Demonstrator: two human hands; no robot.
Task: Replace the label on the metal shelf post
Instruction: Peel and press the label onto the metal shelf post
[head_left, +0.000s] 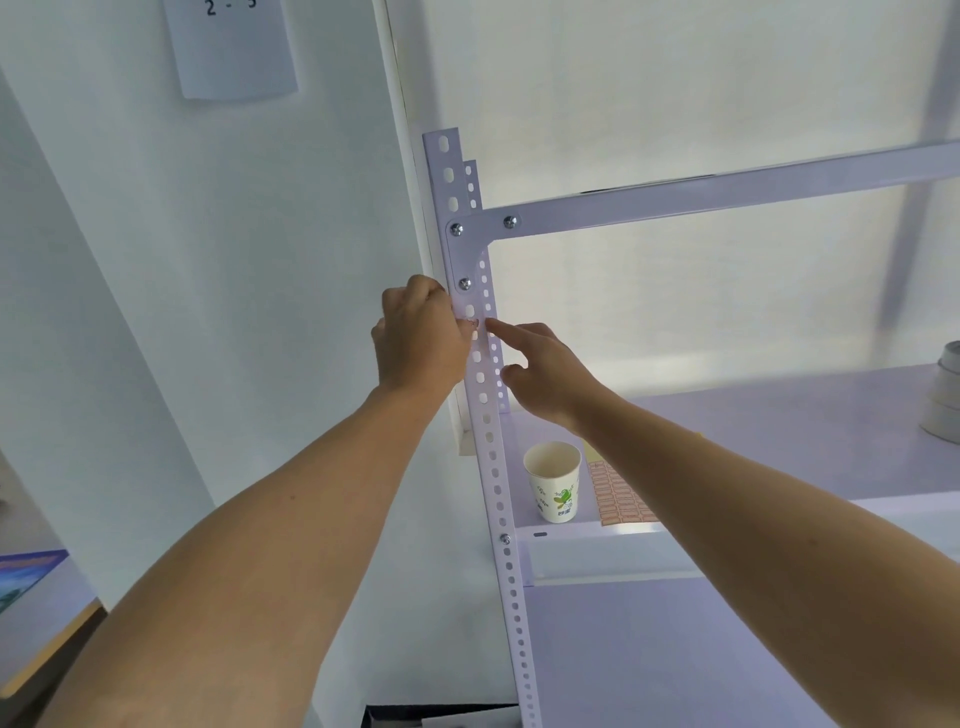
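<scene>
**Pinning the label against the shelf post with 2 hands**

Reaching up, I have my left hand (421, 338) at the left side of the metal shelf post (490, 457), fingers curled tight, their tips holding the small reddish label (471, 323) against the post's front face, just below the corner bracket (467, 249). How much of the label is stuck down I cannot tell; my fingers hide most of it.

My right hand (540, 374) holds nothing. Its 1 straight index finger touches the post just right of the label, and the other fingers hang loosely bent.

Lower down, on the shelf board (779, 431) behind the post, a paper cup (553, 480) stands upright just beside a sheet of labels (621, 501) that lies flat, partly under my right forearm. Tape rolls (945, 400) sit stacked at the board's far right edge.
</scene>
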